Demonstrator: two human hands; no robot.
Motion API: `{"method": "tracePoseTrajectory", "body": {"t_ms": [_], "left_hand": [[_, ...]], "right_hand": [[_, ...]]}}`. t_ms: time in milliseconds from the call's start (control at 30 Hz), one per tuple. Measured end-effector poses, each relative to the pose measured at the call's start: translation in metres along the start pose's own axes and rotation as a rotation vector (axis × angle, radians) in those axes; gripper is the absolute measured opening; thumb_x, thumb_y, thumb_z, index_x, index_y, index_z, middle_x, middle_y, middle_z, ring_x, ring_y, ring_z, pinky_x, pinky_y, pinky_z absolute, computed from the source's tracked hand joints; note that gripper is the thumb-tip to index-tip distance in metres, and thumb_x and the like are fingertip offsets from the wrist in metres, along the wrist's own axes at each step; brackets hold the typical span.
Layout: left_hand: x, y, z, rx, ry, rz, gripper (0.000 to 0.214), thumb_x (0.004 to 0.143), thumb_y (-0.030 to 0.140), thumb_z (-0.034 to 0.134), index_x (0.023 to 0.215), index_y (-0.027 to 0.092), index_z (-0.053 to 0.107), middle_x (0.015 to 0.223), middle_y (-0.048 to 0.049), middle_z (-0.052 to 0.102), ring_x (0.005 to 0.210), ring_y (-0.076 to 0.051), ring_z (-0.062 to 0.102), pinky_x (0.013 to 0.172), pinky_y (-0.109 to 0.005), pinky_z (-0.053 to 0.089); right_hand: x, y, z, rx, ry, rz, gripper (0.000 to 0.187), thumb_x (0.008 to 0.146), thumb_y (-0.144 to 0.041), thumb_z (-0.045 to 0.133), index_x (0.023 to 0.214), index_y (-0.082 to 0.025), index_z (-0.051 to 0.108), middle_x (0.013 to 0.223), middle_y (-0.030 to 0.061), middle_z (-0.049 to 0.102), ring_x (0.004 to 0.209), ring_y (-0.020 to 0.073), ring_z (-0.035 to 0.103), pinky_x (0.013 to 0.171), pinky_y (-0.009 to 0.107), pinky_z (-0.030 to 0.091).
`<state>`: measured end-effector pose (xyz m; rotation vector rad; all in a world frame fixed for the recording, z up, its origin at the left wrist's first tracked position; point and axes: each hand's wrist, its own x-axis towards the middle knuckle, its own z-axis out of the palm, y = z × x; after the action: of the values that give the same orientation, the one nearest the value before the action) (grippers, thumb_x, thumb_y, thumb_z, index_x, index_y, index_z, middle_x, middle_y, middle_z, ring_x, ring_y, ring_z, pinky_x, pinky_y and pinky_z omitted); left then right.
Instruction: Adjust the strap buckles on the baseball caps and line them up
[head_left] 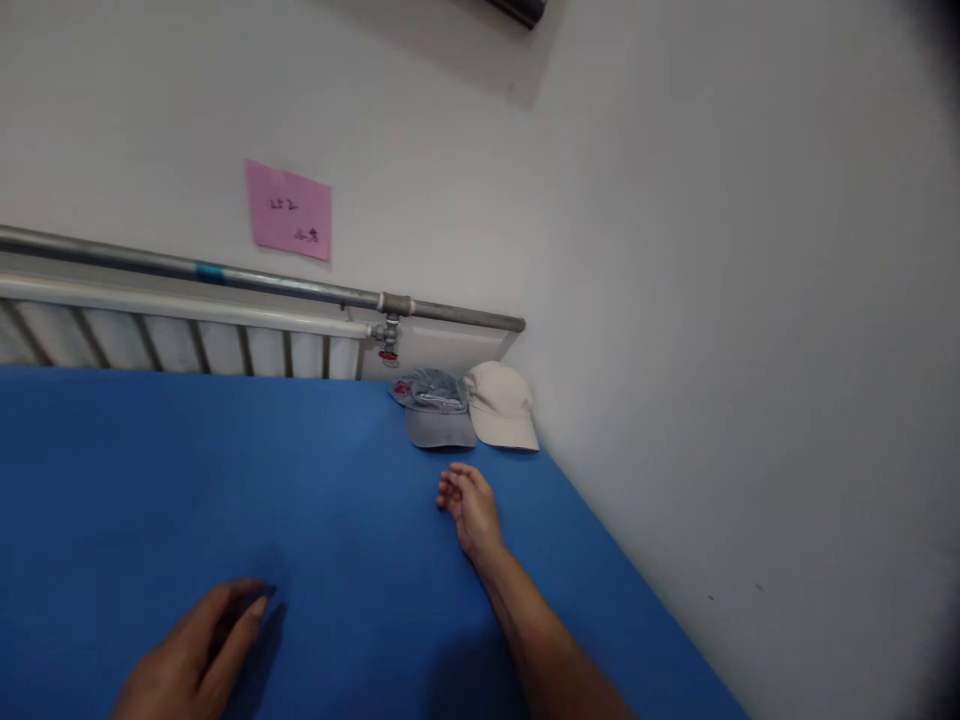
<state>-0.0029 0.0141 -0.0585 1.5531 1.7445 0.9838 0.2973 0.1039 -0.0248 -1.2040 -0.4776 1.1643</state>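
Two caps lie side by side at the far right corner of the blue tabletop [315, 480]. One is a grey-blue cap [439, 425] with a red mark on its side; the other is a cream cap [501, 405]. My right hand [472, 508] is just short of the grey-blue cap's brim, apart from it, with loosely bent fingers and nothing visible in them. At the lower left, my left hand [196, 650] hovers over the blue surface. Its thumb and fingers are curved with a gap between them, and I see no object held there.
Behind the table run a metal pipe [300, 285] with a red-handled valve [388, 355] and a white radiator [225, 345]. A pink paper [289, 210] with handwriting is stuck to the wall. Another white wall [712, 350] borders the table's right side.
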Motion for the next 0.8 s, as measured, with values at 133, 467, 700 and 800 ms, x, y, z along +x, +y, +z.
{"method": "tracePoseTrajectory", "body": {"t_ms": [133,467,700,800], "left_hand": [[0.006,0.042,-0.022,-0.415,0.142,-0.250,0.015,0.070,0.031,0.071,0.080,0.019,0.069,0.073,-0.0045,0.069,0.058,-0.017,0.061,0.053,-0.024,0.047],[0.025,0.001,-0.113,-1.060,0.902,-0.387,0.011,0.086,0.025,0.058,0.085,0.018,0.050,0.078,-0.0029,0.060,0.058,-0.011,0.061,0.054,-0.025,0.054],[0.024,-0.013,-0.145,-1.143,1.164,-0.317,0.011,0.093,0.026,0.048,0.085,0.019,0.043,0.081,0.0002,0.058,0.063,-0.012,0.063,0.058,-0.027,0.055],[0.025,-0.010,-0.142,-1.096,1.159,-0.255,0.011,0.090,0.021,0.051,0.083,0.020,0.043,0.078,0.0029,0.058,0.062,-0.009,0.063,0.059,-0.024,0.053]], "right_hand": [[-0.063,0.008,0.005,-0.161,-0.244,0.055,0.020,0.059,-0.022,0.076,0.075,-0.016,0.065,0.054,-0.0023,0.061,0.046,0.0108,0.053,0.050,0.023,0.042],[-0.100,0.026,0.006,-0.765,-0.523,-0.104,0.035,0.069,-0.048,0.060,0.091,-0.021,0.067,0.089,0.0071,0.071,0.080,0.0238,0.068,0.069,0.032,0.054],[-0.096,0.024,0.005,-0.782,-0.540,-0.104,0.034,0.068,-0.048,0.060,0.089,-0.022,0.067,0.082,0.0064,0.071,0.079,0.0235,0.068,0.068,0.031,0.054],[-0.098,0.025,0.006,-0.776,-0.550,-0.108,0.032,0.068,-0.046,0.060,0.088,-0.022,0.068,0.081,0.0058,0.071,0.078,0.0227,0.067,0.067,0.030,0.054]]}}
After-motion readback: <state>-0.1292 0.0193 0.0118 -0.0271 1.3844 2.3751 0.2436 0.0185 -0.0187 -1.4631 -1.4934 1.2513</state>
